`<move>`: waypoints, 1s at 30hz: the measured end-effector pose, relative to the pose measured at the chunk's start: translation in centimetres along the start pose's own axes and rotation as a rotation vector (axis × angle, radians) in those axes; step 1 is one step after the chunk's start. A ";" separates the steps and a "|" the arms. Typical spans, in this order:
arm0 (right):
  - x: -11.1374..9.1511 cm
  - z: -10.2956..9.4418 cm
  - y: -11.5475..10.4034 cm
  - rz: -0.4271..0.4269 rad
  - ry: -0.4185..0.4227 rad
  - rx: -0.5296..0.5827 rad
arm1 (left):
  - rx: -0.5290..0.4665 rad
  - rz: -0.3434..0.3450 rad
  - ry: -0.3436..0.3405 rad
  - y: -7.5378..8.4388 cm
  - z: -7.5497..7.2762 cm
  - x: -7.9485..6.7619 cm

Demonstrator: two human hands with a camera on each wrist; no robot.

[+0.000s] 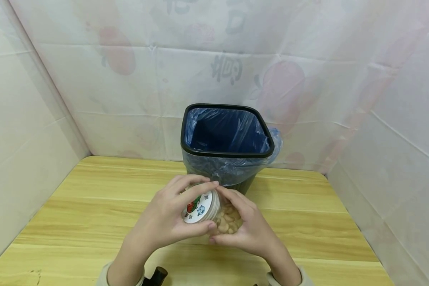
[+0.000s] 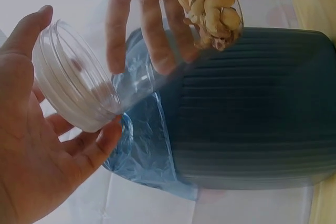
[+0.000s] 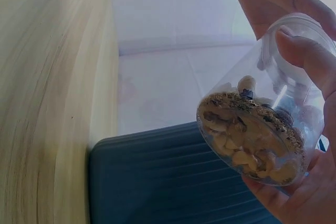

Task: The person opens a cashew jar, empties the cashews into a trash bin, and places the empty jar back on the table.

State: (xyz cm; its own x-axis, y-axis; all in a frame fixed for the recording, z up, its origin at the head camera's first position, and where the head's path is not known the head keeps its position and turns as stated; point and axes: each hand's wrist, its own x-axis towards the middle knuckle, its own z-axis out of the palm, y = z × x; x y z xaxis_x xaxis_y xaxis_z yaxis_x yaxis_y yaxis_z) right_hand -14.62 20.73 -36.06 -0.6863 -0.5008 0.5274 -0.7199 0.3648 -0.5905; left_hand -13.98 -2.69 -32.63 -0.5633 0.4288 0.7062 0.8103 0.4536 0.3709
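Note:
A clear plastic jar [image 1: 228, 220] of cashews is held tilted above the table, its lid end toward the left. The white lid [image 1: 200, 208] sits on the jar's neck and bears a printed label with red, green and blue pictures. My left hand [image 1: 166, 214] grips around the lid, thumb on the near side and fingers on the far side. Curled round the jar's body is my right hand [image 1: 252, 224]. In the right wrist view, cashews [image 3: 247, 145] and dark crumbs lie toward the jar's bottom end.
Just beyond the hands stands a dark bin [image 1: 228, 154] lined with a blue plastic bag [image 1: 275, 143]. It is on the wooden table [image 1: 103, 210], close to the back curtain [image 1: 157, 79]. A black cylindrical object [image 1: 159, 274] shows by the left wrist.

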 end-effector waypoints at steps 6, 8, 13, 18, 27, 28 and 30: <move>0.2 0.1 -0.3 -0.025 0.023 -0.023 | 0.023 -0.067 0.020 0.5 -0.1 -0.1; 0.3 0.1 -0.3 -0.029 0.030 -0.029 | 0.029 -0.100 0.022 0.6 -0.1 -0.1; 0.3 0.2 -0.4 -0.029 0.042 -0.064 | 0.028 -0.188 0.060 1.0 -0.6 -0.1; 0.3 0.1 -0.2 -0.013 0.052 -0.083 | 0.025 -0.191 0.114 1.0 -1.4 -0.1; 0.0 -0.5 -0.3 0.027 0.066 -0.072 | 0.034 -0.197 0.113 0.3 -2.0 -0.2; 0.1 -0.5 -0.4 0.030 0.067 -0.069 | 0.041 -0.200 0.112 0.1 -2.2 -0.2; 0.1 -0.6 -0.5 0.034 0.071 -0.062 | 0.055 -0.206 0.117 -0.4 -2.5 -0.4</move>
State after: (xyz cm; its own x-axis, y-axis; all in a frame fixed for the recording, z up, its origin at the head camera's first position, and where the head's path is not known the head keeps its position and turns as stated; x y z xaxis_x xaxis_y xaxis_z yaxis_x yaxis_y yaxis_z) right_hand -14.43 21.01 -35.34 -0.7143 -0.4313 0.5512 -0.6998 0.4291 -0.5711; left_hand -13.67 -4.99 -31.50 -0.6908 0.2306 0.6853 0.6684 0.5651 0.4836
